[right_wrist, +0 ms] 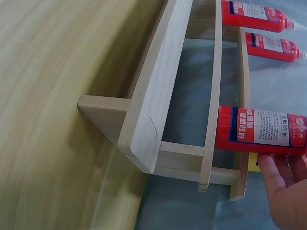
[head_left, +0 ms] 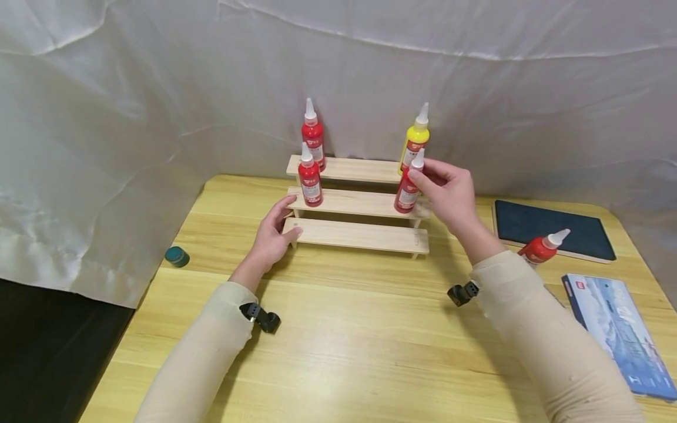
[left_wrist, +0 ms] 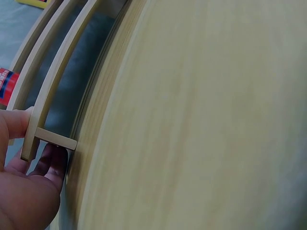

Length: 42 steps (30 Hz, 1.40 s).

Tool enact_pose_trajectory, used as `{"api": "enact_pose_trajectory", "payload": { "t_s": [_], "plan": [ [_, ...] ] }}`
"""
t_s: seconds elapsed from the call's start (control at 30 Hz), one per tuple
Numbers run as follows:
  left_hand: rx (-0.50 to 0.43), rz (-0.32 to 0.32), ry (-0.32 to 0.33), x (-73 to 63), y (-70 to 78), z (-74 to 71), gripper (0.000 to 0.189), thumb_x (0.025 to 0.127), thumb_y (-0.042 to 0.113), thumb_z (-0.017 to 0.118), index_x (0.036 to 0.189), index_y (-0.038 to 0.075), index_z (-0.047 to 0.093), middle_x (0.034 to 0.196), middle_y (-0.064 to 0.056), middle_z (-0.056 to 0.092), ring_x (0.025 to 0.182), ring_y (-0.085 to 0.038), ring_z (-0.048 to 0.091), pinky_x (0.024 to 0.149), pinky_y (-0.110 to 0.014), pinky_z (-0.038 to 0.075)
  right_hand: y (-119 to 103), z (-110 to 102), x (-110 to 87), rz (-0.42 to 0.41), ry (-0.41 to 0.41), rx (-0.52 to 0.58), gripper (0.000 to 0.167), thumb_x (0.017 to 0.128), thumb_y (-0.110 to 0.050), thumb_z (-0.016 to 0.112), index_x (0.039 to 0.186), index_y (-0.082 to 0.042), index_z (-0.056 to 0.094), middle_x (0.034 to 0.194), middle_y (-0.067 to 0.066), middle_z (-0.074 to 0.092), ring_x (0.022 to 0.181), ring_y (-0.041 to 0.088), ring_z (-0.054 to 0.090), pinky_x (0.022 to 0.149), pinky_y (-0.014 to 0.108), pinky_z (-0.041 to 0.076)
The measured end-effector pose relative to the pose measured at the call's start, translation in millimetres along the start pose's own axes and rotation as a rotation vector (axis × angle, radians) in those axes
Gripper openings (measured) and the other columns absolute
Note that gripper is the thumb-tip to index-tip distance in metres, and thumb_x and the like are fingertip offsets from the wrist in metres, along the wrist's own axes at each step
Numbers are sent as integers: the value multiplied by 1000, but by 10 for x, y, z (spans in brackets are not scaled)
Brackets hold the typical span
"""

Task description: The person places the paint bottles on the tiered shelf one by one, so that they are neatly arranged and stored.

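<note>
A three-tier wooden display stand (head_left: 359, 235) stands on the table in the head view. My left hand (head_left: 270, 238) grips its left end, thumb on the lowest tier and fingers curled beneath in the left wrist view. At the right end, my right hand (head_left: 452, 191) pinches a red squeeze bottle (right_wrist: 259, 128) with a white nozzle near its top. That bottle is upright, its base right at the middle tier. Behind it, a yellow bottle (head_left: 415, 138) on the top tier is partly hidden. Red bottles stand at the left of the middle tier (head_left: 311, 182) and top tier (head_left: 313, 132).
Another red bottle (head_left: 538, 251), partly behind my right sleeve, is near a dark notebook (head_left: 555, 229). A blue illustrated box (head_left: 619, 329) lies at the right. Far left sits a small teal-lidded jar (head_left: 177, 256). A pale curtain (head_left: 359, 70) hangs behind the table.
</note>
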State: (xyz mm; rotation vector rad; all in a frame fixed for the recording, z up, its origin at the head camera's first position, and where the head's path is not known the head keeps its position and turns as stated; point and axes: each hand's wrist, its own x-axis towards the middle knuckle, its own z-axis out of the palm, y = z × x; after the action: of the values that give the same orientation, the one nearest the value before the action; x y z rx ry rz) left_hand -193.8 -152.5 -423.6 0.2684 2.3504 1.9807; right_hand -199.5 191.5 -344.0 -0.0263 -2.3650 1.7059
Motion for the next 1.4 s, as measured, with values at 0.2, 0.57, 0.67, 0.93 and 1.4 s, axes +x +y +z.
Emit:
{"api": "enact_pose_trajectory", "payload": {
  "t_s": [0.2, 0.57, 0.67, 0.93, 1.4],
  "plan": [
    [9, -8, 1, 0, 3, 2, 66, 91, -14, 61, 150, 9, 43, 148, -18, 46, 137, -30, 39, 115, -44, 25, 15, -1, -15, -8, -13, -12, 45, 93, -34, 72, 131, -12, 68, 124, 8, 66, 106, 18, 61, 92, 32, 51],
    [-7, -9, -2, 4, -4, 15, 68, 90, -15, 61, 150, 10, 43, 146, -19, 47, 135, -32, 41, 113, -44, 28, 61, -123, -170, 16, 34, 2, 46, 94, -35, 70, 134, -12, 65, 130, 5, 64, 115, 18, 59, 97, 29, 48],
    [-14, 5, 0, 19, -15, 6, 68, 90, -17, 61, 150, 9, 43, 143, -21, 49, 132, -35, 43, 111, -45, 31, 96, -175, -259, 27, 43, -16, 47, 94, -36, 69, 134, -11, 65, 129, 5, 64, 114, 15, 60, 95, 26, 48],
    [-12, 1, 3, 27, 0, 4, 67, 90, -17, 60, 150, 7, 42, 142, -23, 50, 130, -36, 45, 109, -46, 34, 174, -314, -533, 23, 52, -48, 45, 94, -34, 70, 132, -10, 67, 127, 5, 66, 111, 13, 63, 90, 21, 50],
    [12, 2, 24, 187, -338, -77, 72, 91, -12, 64, 150, 24, 45, 148, -9, 47, 135, -25, 41, 112, -43, 31, 424, -758, -993, 54, 125, -103, 42, 95, -22, 71, 133, -7, 65, 125, 3, 68, 104, 1, 64, 84, 13, 48]
  ]
}}
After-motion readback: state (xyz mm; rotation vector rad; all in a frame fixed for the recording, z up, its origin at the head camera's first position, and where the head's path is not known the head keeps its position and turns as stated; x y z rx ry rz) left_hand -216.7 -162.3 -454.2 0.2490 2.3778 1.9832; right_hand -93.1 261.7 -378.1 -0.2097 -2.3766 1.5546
